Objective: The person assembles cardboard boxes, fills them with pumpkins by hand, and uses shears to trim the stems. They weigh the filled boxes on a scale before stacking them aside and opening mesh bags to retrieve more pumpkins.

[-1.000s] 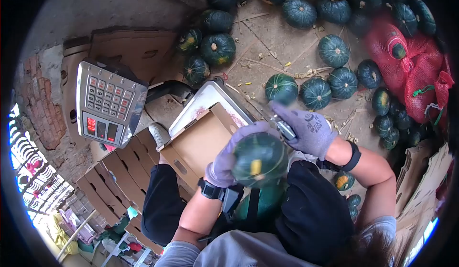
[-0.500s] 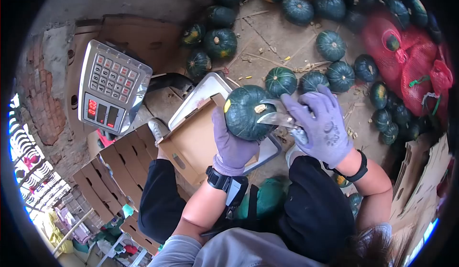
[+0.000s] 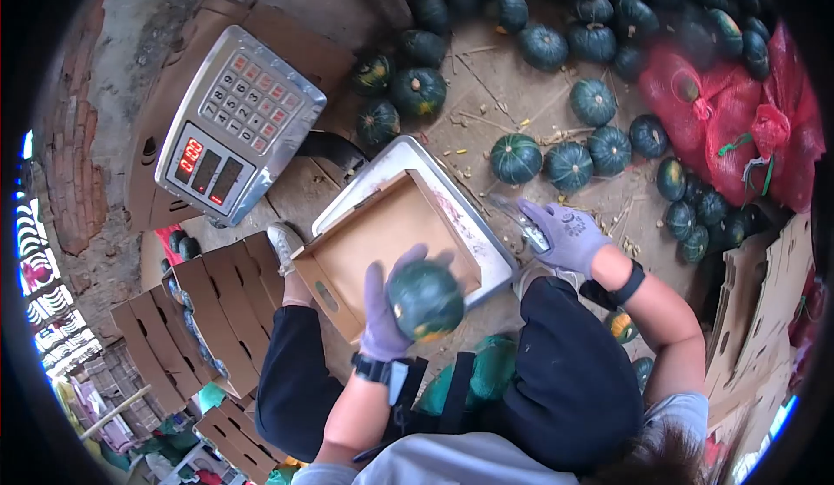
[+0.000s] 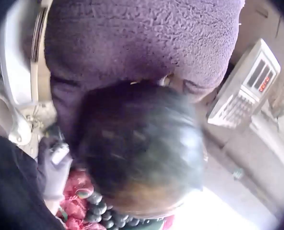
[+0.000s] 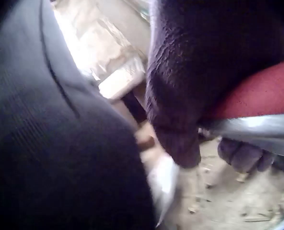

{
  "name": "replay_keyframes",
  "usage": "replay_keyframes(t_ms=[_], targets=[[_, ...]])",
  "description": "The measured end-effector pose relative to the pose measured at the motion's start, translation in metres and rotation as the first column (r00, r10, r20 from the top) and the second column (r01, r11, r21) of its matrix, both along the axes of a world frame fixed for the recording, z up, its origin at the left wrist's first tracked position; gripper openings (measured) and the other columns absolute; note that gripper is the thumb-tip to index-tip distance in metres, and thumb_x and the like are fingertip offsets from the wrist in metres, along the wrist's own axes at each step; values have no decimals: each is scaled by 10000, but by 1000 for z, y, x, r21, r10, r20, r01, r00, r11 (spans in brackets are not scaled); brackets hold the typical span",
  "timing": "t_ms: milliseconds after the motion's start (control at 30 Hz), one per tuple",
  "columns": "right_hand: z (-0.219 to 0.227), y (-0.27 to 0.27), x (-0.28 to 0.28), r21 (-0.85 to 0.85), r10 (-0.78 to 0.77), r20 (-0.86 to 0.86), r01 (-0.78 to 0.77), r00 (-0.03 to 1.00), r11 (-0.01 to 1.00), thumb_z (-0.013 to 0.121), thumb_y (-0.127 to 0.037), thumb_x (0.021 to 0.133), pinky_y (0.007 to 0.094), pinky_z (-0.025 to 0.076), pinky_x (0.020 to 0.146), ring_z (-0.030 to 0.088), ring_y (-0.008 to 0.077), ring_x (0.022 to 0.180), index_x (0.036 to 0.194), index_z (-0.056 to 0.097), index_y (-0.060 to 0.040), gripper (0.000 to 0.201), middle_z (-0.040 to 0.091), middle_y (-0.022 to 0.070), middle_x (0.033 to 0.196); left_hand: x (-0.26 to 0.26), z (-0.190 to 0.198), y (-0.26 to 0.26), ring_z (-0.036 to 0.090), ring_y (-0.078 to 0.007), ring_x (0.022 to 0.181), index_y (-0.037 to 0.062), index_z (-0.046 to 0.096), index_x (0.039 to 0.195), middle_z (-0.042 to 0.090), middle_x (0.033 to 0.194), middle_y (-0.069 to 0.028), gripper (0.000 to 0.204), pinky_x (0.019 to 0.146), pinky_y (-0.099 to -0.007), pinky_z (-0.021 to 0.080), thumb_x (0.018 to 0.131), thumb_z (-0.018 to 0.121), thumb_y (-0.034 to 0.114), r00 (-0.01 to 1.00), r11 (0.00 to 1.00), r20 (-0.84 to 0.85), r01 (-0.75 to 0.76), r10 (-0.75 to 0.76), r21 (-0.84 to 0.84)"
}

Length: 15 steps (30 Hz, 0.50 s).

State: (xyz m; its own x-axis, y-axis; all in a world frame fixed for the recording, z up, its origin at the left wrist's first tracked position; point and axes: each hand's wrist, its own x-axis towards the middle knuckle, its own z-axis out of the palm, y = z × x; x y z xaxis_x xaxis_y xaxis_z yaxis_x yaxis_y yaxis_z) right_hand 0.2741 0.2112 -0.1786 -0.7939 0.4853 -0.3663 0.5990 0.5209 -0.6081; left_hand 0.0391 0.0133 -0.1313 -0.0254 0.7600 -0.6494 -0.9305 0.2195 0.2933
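Note:
In the head view my gloved left hand (image 3: pixel 385 315) holds a dark green pumpkin (image 3: pixel 427 302), fingers and thumb round its side. It hangs above the near edge of a shallow cardboard box (image 3: pixel 369 237). That box sits on the white platform (image 3: pixel 486 242) of a scale. The pumpkin (image 4: pixel 146 148) looks blurred in the left wrist view, an orange patch at its lower end. Off to the right, my gloved right hand (image 3: pixel 569 237) grips pruning shears (image 3: pixel 530 231), apart from the pumpkin. Their red handle (image 5: pixel 261 93) crosses the palm in the right wrist view.
The scale's keypad and display head (image 3: pixel 234 124) stands at left, red digits lit. Stacked cardboard boxes (image 3: pixel 230 302) flank my left leg. Several pumpkins (image 3: pixel 569 166) lie on the floor ahead, with red mesh sacks (image 3: pixel 721 120) at right. Flattened cardboard (image 3: pixel 751 302) leans at far right.
The shears were at the pumpkin's stem half a second ago; now they are away to the right. My left hand has lowered the pumpkin toward me and turned it, stem out of sight.

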Motion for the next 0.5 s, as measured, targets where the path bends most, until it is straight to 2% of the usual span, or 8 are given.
replay_keyframes(t_ms=[67,100,133,200,267,367,400,500], targets=[[-39,1,9,140,105,366,-166,924,976,722,-263,766,449,465,906,583,333,1047,1431,426,-164,734,589,154,1090,-20,-4,-39,587,-437,1169,119,418,1447,513,1388,-233,727,947,-539,520,950,446,649,976,993,-187,117,-116,-2],[-50,1,15,173,74,367,-146,927,974,733,-277,756,454,449,930,571,332,1078,1422,433,-174,737,583,147,1115,-26,-8,-54,592,-409,1172,117,422,1442,524,1376,-224,705,954,-522,521,956,471,625,928,983,-329,181,-177,-18],[-56,0,18,203,44,364,-126,930,971,744,-291,747,459,433,954,559,332,1108,1413,439,-184,741,577,140,1140,-31,-5,-56,591,-307,1168,95,433,1425,555,1319,-183,617,992,-443,498,971,565,492,898,988,-414,150,-146,-22],[-58,10,17,217,66,402,-164,913,962,746,-374,750,455,399,1010,536,333,1173,1380,489,-200,702,578,135,1187,-38,-9,-51,589,-268,1169,70,433,1418,567,1303,-163,596,1001,-396,484,945,647,364,757,974,-623,80,-197,-211],[-35,24,1,78,103,367,-142,924,987,714,-401,785,449,404,1008,542,330,1175,1340,535,-173,626,583,136,1209,-44,-18,-43,575,-256,1176,55,467,1392,566,1299,-145,547,1017,-377,459,905,696,153,616,928,-737,-23,-279,-371],[-17,42,-26,25,16,192,-21,981,999,632,-420,867,437,429,998,553,336,1178,1274,600,-127,502,581,155,1271,-60,-56,-38,543,-278,1223,47,497,1371,548,1324,-155,518,1038,-379,442,898,685,145,111,907,-902,109,-418,-407],[-12,51,-39,23,-4,147,0,989,1000,624,-412,876,438,434,997,555,340,1175,1278,597,-121,497,579,162,1278,-62,-57,-35,528,-316,1243,50,532,1343,536,1335,-164,523,1064,-424,406,855,702,127,130,923,-915,101,-382,-371],[-25,91,-61,90,-104,3,104,995,991,613,-403,887,446,436,1007,546,347,1191,1290,592,-118,493,567,177,1300,-57,-34,-22,493,-352,1275,63,545,1328,528,1337,-174,578,1080,-482,364,792,745,148,-640,856,-664,20,-387,-517]])
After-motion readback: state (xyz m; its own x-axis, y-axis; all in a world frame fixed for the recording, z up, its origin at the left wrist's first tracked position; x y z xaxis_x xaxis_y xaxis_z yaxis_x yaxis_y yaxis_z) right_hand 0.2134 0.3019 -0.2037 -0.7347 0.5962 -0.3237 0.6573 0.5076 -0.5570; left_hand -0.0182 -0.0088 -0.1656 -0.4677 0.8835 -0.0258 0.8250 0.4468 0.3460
